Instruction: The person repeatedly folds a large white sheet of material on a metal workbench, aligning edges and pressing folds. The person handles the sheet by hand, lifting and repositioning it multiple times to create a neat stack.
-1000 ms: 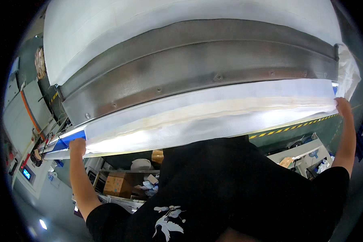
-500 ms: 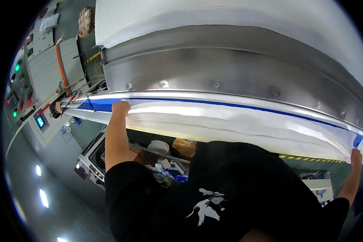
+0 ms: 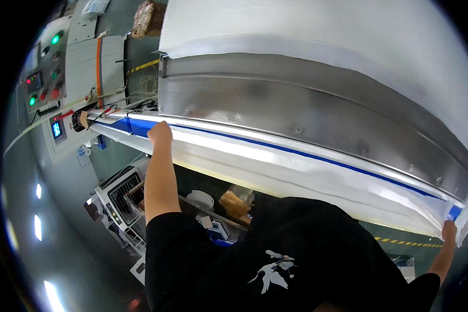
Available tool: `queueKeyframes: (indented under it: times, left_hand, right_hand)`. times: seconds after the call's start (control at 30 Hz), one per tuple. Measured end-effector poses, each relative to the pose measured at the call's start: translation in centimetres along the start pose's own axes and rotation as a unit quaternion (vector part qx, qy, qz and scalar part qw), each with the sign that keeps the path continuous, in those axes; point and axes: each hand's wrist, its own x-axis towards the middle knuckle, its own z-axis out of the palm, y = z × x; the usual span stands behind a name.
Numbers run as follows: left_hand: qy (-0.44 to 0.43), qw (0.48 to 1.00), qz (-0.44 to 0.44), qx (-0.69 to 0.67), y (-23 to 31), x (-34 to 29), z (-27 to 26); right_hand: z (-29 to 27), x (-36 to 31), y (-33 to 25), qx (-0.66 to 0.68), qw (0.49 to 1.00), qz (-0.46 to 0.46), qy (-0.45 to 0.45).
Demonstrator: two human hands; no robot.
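Note:
A long white sheet (image 3: 296,179) stretches across in front of me, along a machine's pale metal bar. My left hand (image 3: 161,133) is closed at the sheet's left end, next to a blue strip (image 3: 140,127). Far to the right, my right hand (image 3: 449,230) is closed on the sheet's other corner, just below a small blue patch (image 3: 454,212). A thin blue line runs along the bar between the two hands. Fingertips of both hands are largely hidden.
Beyond the bar rises a grey metal plate (image 3: 275,101), with wide white material (image 3: 296,31) above it. A control panel (image 3: 49,73) with lit buttons and an orange strap (image 3: 99,67) are at left. Below the sheet sit a white bucket (image 3: 200,199) and a brown package (image 3: 234,203).
The view has turned, so the bar and sheet now slope down more steeply to the right. Both hands stay at the same ends of the sheet.

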Motion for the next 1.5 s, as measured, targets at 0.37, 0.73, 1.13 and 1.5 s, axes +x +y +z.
queueKeyframes:
  times: [0.37, 0.73, 1.13, 1.5]
  left_hand:
    - [0.093, 0.967, 0.239, -0.012, 4.9, -6.1, 1.3]
    - [-0.060, 0.935, 0.340, 0.081, 3.5, -3.9, 1.5]
    - [0.048, 0.445, 0.867, -0.219, 15.6, -32.9, -26.6]
    - [0.283, 0.356, 0.801, -0.389, 15.5, -38.3, -31.1]
  right_hand:
    - [-1.8, -1.0, -1.6, 0.004, 0.999, 0.036, -0.003]
    - [-2.5, -1.0, -6.2, 0.194, 0.979, 0.055, 0.038]
    - [-25.6, -9.4, -44.9, 0.787, 0.466, -0.330, -0.235]
    - [-15.2, -11.8, -19.2, 0.970, 0.161, -0.091, 0.157]
